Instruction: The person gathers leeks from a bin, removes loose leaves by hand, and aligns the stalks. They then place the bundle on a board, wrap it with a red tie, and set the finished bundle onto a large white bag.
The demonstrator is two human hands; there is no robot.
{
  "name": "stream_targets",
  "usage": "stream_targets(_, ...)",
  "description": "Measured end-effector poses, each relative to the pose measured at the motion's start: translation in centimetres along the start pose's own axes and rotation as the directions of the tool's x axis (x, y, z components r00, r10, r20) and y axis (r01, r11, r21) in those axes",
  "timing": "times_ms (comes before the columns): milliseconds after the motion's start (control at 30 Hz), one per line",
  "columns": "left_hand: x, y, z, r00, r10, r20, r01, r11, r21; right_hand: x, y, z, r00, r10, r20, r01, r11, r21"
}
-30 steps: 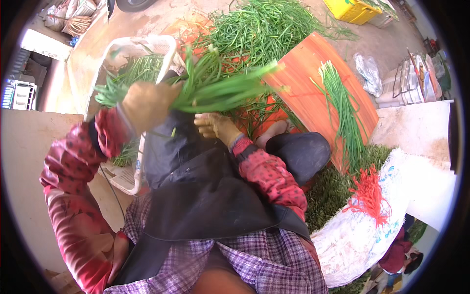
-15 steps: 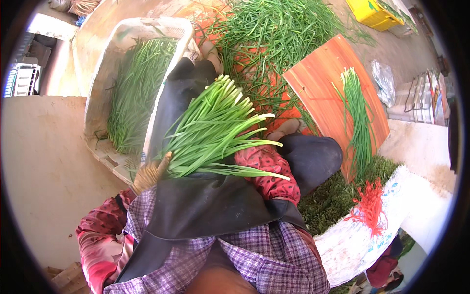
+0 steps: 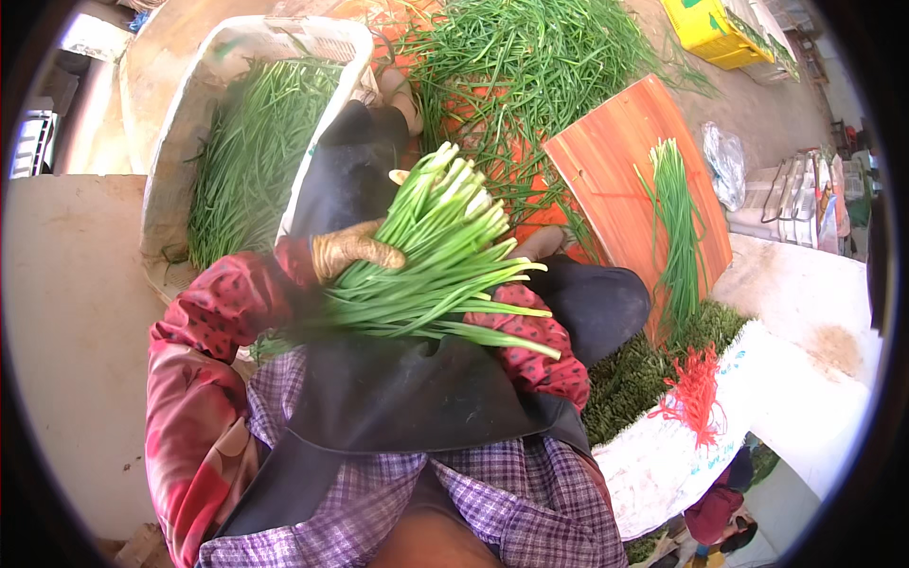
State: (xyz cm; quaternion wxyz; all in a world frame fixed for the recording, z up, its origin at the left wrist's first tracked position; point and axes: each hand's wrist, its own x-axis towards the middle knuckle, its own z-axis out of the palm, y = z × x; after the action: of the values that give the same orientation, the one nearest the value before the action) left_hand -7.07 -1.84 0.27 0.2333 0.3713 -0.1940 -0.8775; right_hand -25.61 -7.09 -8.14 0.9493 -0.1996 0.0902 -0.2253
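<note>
A thick bunch of garlic chives [image 3: 431, 256] lies across my lap above the dark apron [image 3: 407, 388], pale stem ends up and to the right. My left hand [image 3: 350, 252], in a tan glove, is closed over the left side of the bunch, thumb across the leaves. My right sleeve [image 3: 544, 336], red with dark spots, runs in under the chives; the right hand's fingers are hidden there. A small tan tip shows at the bunch's upper left edge, and I cannot tell whose finger it is.
A white plastic basket [image 3: 163, 166] of chives stands left. Ahead, a loose chive pile [image 3: 540, 57] covers an orange sheet. At right, a wooden board [image 3: 606, 151] bears a smaller bunch [image 3: 677, 222]; red strings [image 3: 698, 393] lie on a white sack [image 3: 653, 473]. A yellow crate [image 3: 705, 33] stands far right.
My left hand has moved up and to the right, from the leaf ends beside the basket to the middle of the bunch, and now grips it. The view has shifted slightly.
</note>
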Motion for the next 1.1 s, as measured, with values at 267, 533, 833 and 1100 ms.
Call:
stream_targets(267, -1.4, -2.4, 1.4, 0.984, -0.096, -0.15, 0.085, 0.993, -0.078, -8.1, -11.7, -3.6, 0.774, -0.42, -0.474, -0.138, 0.618, -0.774)
stream_targets(533, -1.2, -3.1, 2.1, 0.955, -0.085, -0.284, 0.075, 0.996, -0.047, -1.9, -8.4, 5.0, 0.939, -0.285, 0.191, -0.012, -0.585, -0.811)
stream_targets(833, -1.1, -3.8, 1.8, 0.947, -0.043, -0.319, 0.06, 0.997, 0.044, -2.0, -13.2, 1.2, 0.888, -0.454, 0.072, -0.207, -0.535, -0.819)
stream_targets(1100, -0.7, -3.2, 1.6, 0.952, -0.069, -0.299, 0.084, 0.996, 0.04, 2.4, -8.9, 5.5, 0.981, 0.173, -0.093, 0.028, -0.594, -0.804)
